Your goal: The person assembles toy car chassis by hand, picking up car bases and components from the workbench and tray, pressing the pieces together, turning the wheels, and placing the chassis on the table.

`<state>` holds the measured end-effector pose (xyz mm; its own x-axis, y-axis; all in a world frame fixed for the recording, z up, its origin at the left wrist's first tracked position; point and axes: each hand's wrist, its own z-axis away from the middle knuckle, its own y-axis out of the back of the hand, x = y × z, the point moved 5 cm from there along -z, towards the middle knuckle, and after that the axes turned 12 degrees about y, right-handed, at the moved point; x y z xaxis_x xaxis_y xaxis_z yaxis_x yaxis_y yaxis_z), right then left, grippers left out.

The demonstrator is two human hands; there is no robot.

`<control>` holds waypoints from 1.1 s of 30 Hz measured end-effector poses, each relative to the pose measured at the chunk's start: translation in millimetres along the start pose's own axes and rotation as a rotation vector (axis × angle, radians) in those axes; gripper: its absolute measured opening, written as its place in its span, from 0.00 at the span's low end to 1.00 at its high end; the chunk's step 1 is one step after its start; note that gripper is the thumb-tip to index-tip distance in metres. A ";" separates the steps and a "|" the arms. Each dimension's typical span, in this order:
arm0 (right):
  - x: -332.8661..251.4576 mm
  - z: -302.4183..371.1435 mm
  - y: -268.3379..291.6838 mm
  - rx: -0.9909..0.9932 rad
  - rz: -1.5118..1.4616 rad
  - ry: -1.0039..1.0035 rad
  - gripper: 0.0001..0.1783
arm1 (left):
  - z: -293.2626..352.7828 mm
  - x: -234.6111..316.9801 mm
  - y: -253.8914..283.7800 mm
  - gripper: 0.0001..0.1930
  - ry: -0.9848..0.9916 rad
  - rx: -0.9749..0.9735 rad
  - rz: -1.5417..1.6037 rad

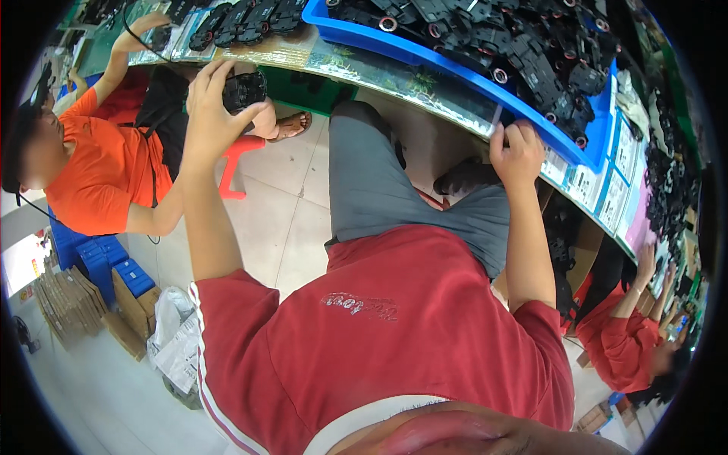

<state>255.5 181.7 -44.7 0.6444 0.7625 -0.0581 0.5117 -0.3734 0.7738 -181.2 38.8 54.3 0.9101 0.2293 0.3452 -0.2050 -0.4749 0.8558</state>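
My left hand is raised at the table's near edge, thumb and fingers round a black plastic part with a rounded, car-like body. Part of it is covered by my fingers. At the front edge of the table, my right hand is closed, its curled fingers against the near side of a blue tray. Whatever its fingers grip is hidden. Heaped in the tray are many black plastic parts, some with reddish rings.
A row of similar black parts lies on the table at left. A person in orange sits close on my left; another in red works at far right. Flattened cardboard and blue bins stand on the floor.
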 end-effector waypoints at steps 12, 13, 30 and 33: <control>-7.6 -34.8 89.9 0.291 -0.419 -0.037 0.09 | 25.8 80.7 -30.7 0.33 -0.066 -0.310 0.296; 2.7 -43.1 94.1 0.296 -0.361 -0.019 0.07 | 34.4 97.8 -44.7 0.35 0.014 -0.480 0.370; 48.3 -84.3 74.5 0.012 -0.125 -0.178 0.29 | 163.1 146.1 -164.7 0.31 0.704 -1.102 1.977; 29.1 -70.8 92.0 0.110 -0.243 -0.428 0.30 | 159.9 143.3 -153.1 0.29 0.597 -1.038 2.102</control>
<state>281.0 206.9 69.4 0.6625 0.5579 -0.4999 0.7180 -0.2829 0.6359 38.2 8.4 -88.9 -0.7629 0.4101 0.4997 -0.5266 0.0541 -0.8484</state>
